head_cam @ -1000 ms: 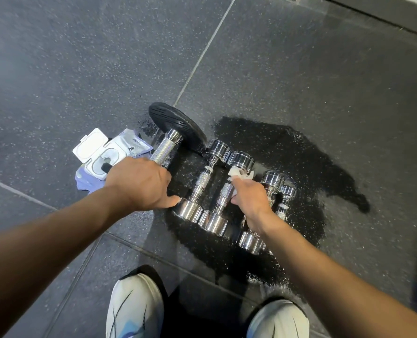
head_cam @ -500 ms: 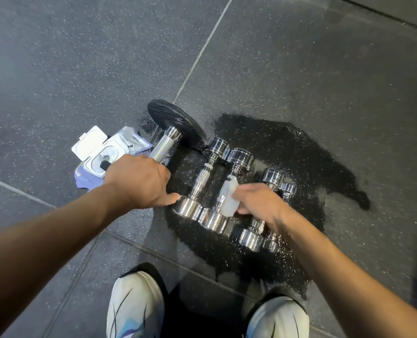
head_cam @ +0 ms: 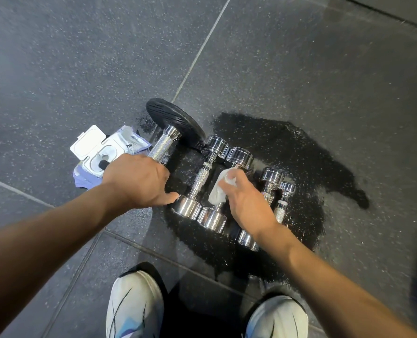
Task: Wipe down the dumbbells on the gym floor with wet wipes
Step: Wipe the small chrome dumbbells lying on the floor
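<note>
Speckled rubber floor (head_cam: 300, 57), dark patch (head_cam: 307, 152), seemingly wet

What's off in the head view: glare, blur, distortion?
Head view: hard glare on the chrome dumbbells; wet patch glints with specks; wide-angle stretch toward the edges; right hand and wipe slightly soft; left hand gripping the plate dumbbell sharp.

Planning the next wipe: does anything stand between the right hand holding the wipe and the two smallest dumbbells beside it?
Nothing visible does. The right hand holds the wipe on the handle of a chrome dumbbell; the two smallest dumbbells lie right beside it on the wet floor, the nearer partly under the hand.
</note>
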